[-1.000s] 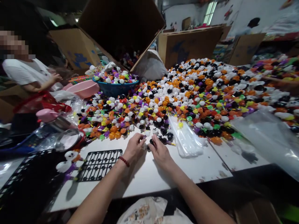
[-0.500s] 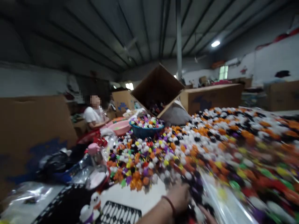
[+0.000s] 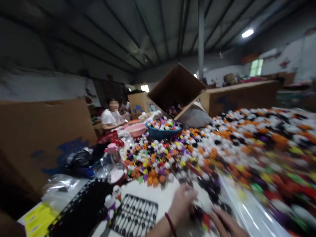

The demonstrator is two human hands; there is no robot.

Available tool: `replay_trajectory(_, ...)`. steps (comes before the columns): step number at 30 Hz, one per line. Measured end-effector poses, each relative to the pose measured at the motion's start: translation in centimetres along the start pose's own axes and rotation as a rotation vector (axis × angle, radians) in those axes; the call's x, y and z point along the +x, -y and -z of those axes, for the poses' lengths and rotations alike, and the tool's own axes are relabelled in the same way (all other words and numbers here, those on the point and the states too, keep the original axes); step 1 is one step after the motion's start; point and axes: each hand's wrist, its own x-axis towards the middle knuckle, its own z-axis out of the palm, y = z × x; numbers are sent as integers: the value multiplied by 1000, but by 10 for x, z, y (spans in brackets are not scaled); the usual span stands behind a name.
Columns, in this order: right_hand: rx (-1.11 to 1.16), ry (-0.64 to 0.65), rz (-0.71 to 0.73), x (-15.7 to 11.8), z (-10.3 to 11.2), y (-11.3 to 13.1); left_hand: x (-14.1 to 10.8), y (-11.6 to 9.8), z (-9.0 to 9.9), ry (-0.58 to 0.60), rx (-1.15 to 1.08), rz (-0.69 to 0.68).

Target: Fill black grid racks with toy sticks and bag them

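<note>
My left hand [image 3: 183, 201], with a dark red band at its wrist, reaches in at the bottom centre. Its fingers are curled over and blurred, and what they hold, if anything, is hidden. To its right my right hand [image 3: 227, 223] shows only stretched-out fingers at the lower edge. Between the hands lie a white rounded toy piece [image 3: 204, 201] and dark and red pieces. A black rack-like tray [image 3: 135, 214] is left of my left wrist. Two small white-headed figures [image 3: 110, 201] stand beside that tray.
Small colourful toy pieces [image 3: 158, 158] are heaped across the table. A blue basin [image 3: 163, 133], a pink basin [image 3: 135, 130] and a tipped cardboard box [image 3: 179, 89] stand behind. Clear plastic [image 3: 247, 204] lies at right. A person in white [image 3: 110, 118] sits at far left.
The view has swung left and tilted down. My left hand now appears slightly left and higher, and more of my right hand's fingers show. A yellow sheet has come into view at lower left.
</note>
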Motion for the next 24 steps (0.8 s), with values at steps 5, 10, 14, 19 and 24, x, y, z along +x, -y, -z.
replay_trajectory(5, -89, 92, 165, -20, 12, 21, -28, -4, 11, 39, -78, 96)
replay_trajectory(10, -115, 124, 235, -23, 13, 30, -44, -8, 10, 72, -81, 17)
replay_trajectory(14, -134, 187, 261, -29, 19, 31, -48, -5, 4, 92, -59, -9)
replay_trajectory(19, -191, 267, 251, -28, 29, 32, -50, 1, 3, 113, 90, -58)
replay_trajectory(24, -116, 315, 150, -31, 26, 34, -59, 3, -2, 133, 208, -67)
